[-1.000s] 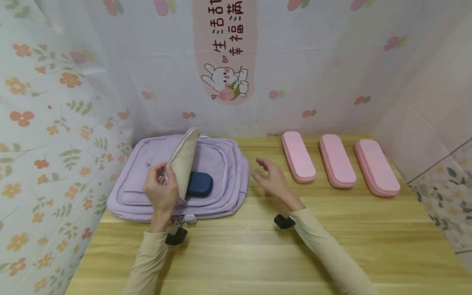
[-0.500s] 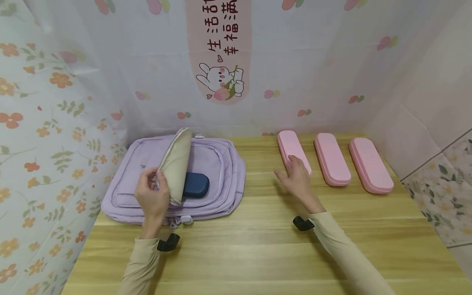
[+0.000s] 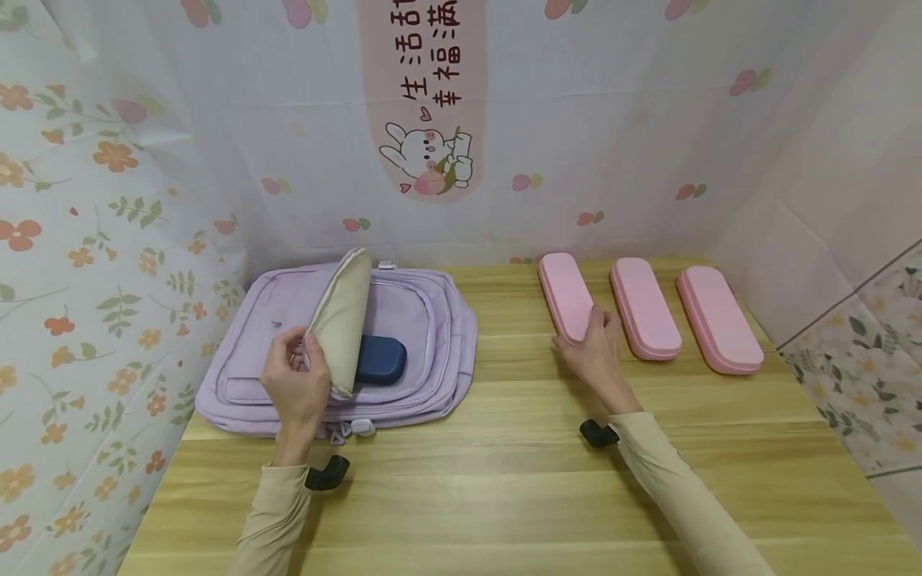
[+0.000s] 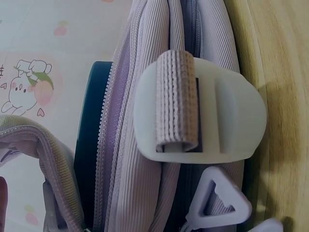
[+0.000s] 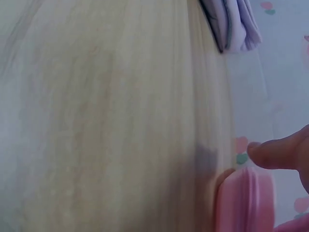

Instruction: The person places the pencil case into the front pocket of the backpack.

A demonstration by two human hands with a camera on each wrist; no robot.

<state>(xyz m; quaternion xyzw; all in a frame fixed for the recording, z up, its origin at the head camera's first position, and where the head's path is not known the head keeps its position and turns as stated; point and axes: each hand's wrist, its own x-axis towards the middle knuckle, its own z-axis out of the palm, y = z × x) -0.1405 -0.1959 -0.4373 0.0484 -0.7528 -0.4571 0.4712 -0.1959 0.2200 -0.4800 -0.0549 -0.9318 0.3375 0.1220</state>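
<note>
The left hand's (image 3: pixel 295 380) fingers pinch the lilac backpack's (image 3: pixel 248 336) flap (image 3: pixel 342 332), apparently to expose the navy case (image 3: pixel 383 360) just right of them. The right hand's (image 3: pixel 596 360) thumb and fingers straddle the leftmost pink pencil case (image 3: pixel 566 294); whether they pinch, I cannot tell.

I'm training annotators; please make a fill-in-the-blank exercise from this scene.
The hand holding up the flap is the person's ____.
The dark case partly behind the flap is ____.
On the table lie ____ pink cases.
Counting from the backpack, the right hand is at the ____ pink case.

left; blue; three; first
</note>
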